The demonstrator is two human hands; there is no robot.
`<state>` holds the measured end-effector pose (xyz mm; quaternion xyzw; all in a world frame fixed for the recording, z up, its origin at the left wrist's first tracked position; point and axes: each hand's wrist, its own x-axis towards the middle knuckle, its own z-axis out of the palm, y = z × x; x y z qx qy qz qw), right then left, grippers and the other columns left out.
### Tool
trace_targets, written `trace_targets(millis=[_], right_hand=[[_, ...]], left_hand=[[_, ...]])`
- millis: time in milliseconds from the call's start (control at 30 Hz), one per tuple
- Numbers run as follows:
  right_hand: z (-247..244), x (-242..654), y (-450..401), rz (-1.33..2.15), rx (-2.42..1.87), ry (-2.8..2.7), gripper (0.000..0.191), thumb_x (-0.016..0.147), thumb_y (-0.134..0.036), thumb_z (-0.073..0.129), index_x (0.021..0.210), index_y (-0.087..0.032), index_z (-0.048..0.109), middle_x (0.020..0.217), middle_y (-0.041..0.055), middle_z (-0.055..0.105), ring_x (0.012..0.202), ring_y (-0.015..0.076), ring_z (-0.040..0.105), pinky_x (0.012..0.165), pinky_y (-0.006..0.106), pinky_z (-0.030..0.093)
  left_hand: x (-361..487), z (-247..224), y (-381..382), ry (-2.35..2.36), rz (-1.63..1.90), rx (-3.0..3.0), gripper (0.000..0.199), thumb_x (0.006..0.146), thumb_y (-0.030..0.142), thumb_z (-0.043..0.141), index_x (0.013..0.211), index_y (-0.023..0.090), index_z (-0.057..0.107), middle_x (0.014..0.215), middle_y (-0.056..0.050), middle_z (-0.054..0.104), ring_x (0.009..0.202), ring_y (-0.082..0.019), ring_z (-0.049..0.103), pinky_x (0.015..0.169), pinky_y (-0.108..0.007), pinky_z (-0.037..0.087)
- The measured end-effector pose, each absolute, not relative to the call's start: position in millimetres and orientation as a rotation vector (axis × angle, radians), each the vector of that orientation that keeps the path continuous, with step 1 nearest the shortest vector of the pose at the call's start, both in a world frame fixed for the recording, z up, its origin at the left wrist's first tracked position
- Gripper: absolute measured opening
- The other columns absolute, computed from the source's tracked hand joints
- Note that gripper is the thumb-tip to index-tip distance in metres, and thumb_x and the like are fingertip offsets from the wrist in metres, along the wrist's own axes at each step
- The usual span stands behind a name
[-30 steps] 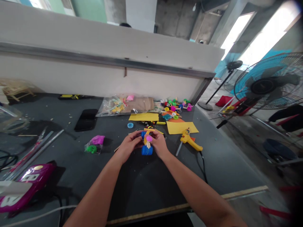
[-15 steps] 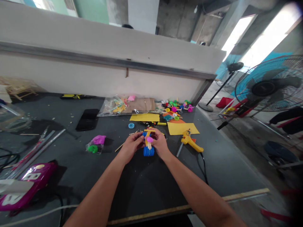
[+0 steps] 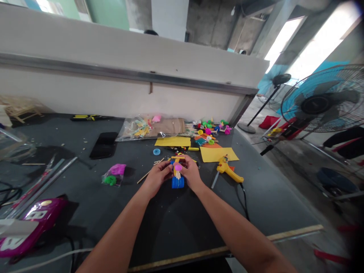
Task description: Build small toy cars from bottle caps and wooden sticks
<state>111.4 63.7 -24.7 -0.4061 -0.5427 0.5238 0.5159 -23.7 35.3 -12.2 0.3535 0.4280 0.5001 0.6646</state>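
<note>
Daylight enters through tall bright windows at the upper right, washed out to plain white. The dark grey table is dimmer, with soft shadows and a faint sheen. Glare spots the clear plastic bag and the glossy magenta plastic device. Wide-angle distortion stretches the edges, the right corners darken, and fine detail at the hands is slightly blurred.

Versus one second earlier, I note my left hand sits slightly further right, exposing more of the thin pale wooden sticks beside it. The small yellow craft-stick model with blue round wheels is turned slightly: near wheels shifted right, far yellow crossbar left.
</note>
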Motion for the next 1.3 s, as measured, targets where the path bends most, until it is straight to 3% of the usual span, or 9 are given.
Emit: trace_targets(millis=[267,567,767,933,1133,1300], right_hand=[[-32,116,67,1.18,-1.024,-1.451,0.042,0.063,-0.033,0.069,0.102,-0.019,0.06,0.089,0.0023,0.063,0.073,0.0152,0.057,0.065,0.027,0.047],[-26,118,65,1.172,-1.069,-1.456,0.033,0.066,-0.031,0.067,0.096,-0.019,0.064,0.085,0.0027,0.067,0.077,0.0197,0.061,0.069,0.029,0.048],[-32,121,76,1.032,-1.153,-1.299,0.038,0.065,-0.034,0.069,0.099,-0.018,0.063,0.089,0.0033,0.067,0.081,0.0197,0.062,0.072,0.03,0.049],[-31,122,77,1.023,-1.153,-1.301,0.039,0.064,-0.034,0.071,0.099,-0.019,0.062,0.093,0.0032,0.066,0.083,0.02,0.062,0.074,0.032,0.05],[-29,123,76,0.908,-1.178,-1.35,0.04,0.063,-0.034,0.07,0.1,-0.021,0.062,0.099,0.0048,0.064,0.091,0.0228,0.06,0.074,0.034,0.05],[-34,117,78,1.124,-1.089,-1.194,0.059,0.058,-0.026,0.074,0.111,-0.022,0.051,0.098,0.0035,0.062,0.086,0.019,0.06,0.07,0.031,0.049]], left_hand=[[-24,-13,37,0.975,1.147,0.755,0.034,0.066,0.028,0.073,0.096,0.015,0.065,0.085,-0.005,0.069,0.07,-0.013,0.063,0.071,-0.027,0.05],[-27,-18,38,1.04,1.251,0.778,0.035,0.073,0.018,0.066,0.107,0.014,0.06,0.092,-0.007,0.068,0.074,-0.014,0.063,0.071,-0.029,0.052],[-30,-11,37,1.123,1.173,0.71,0.023,0.077,0.022,0.063,0.098,0.013,0.063,0.084,-0.008,0.068,0.071,-0.014,0.064,0.065,-0.026,0.053],[-25,-7,31,0.967,0.976,0.642,0.022,0.079,0.031,0.061,0.093,0.013,0.063,0.081,-0.008,0.068,0.069,-0.017,0.066,0.064,-0.033,0.056],[-25,-2,28,0.945,0.982,0.569,0.014,0.08,0.019,0.06,0.092,0.011,0.063,0.081,-0.009,0.069,0.073,-0.019,0.067,0.072,-0.036,0.057],[-25,-6,30,0.916,1.053,0.586,0.013,0.079,0.014,0.06,0.09,0.011,0.065,0.088,-0.011,0.069,0.078,-0.018,0.066,0.075,-0.036,0.056]])
